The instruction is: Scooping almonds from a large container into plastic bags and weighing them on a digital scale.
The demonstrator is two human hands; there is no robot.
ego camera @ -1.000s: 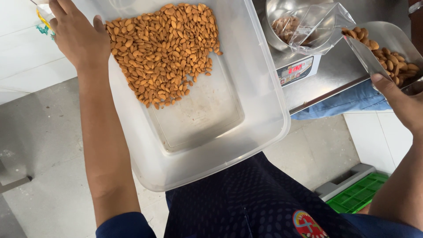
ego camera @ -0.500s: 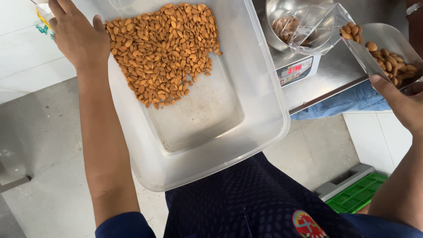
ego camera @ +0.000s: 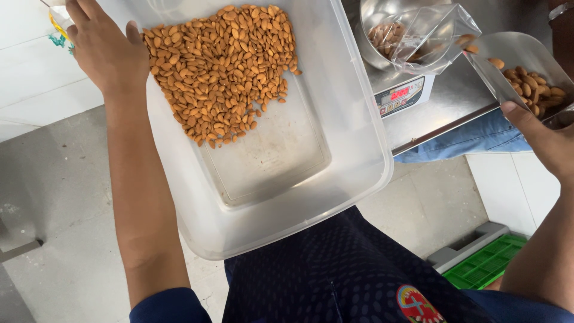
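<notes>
Left hand [ego camera: 104, 51] lies at 11 o'clock, forearm running straight up from the lower edge, palm down, fingers wrapped over the far left rim of the clear plastic tub [ego camera: 359, 149]; the grip on that rim is closed. The tub rests tilted against the person's lap, and the almonds [ego camera: 224, 69] are heaped in its upper half, toward 12 o'clock, with the lower floor of the tub bare. Right hand [ego camera: 541, 137] sits at 3 o'clock, wrist bent, thumb on top, clasping the handle end of a metal scoop [ego camera: 520, 57]. The scoop holds a few almonds and its front lip points toward 10 o'clock, at the mouth of a clear plastic bag [ego camera: 430, 36]. The bag stands in a steel bowl [ego camera: 373, 24] on a digital scale [ego camera: 400, 96], at 1 o'clock. A green crate [ego camera: 484, 263] lies on the floor at 4 o'clock.
</notes>
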